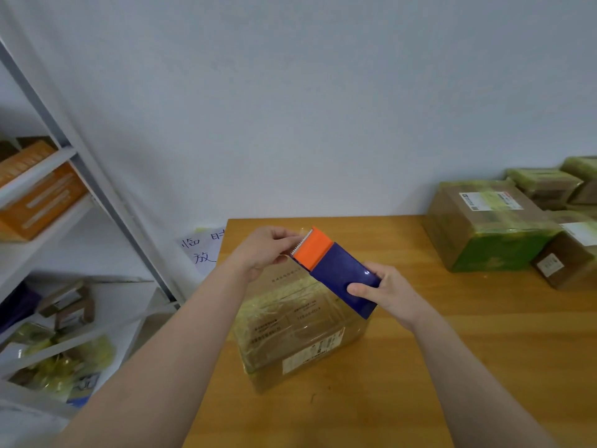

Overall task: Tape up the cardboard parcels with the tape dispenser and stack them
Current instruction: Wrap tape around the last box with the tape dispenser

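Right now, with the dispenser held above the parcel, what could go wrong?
The left hand works right at the serrated blade of the tape dispenser; a slip could nick a finger.
The clear tape end it pinches looks short and could fold back onto itself.
With the right hand on the dispenser, nothing steadies the parcel, so it may slide on the table once tape is pressed on.

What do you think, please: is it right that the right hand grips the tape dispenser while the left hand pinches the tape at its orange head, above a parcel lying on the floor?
Not quite: the head view shows the parcel on the wooden table, not the floor. The right hand, tape dispenser and left hand are as you say.
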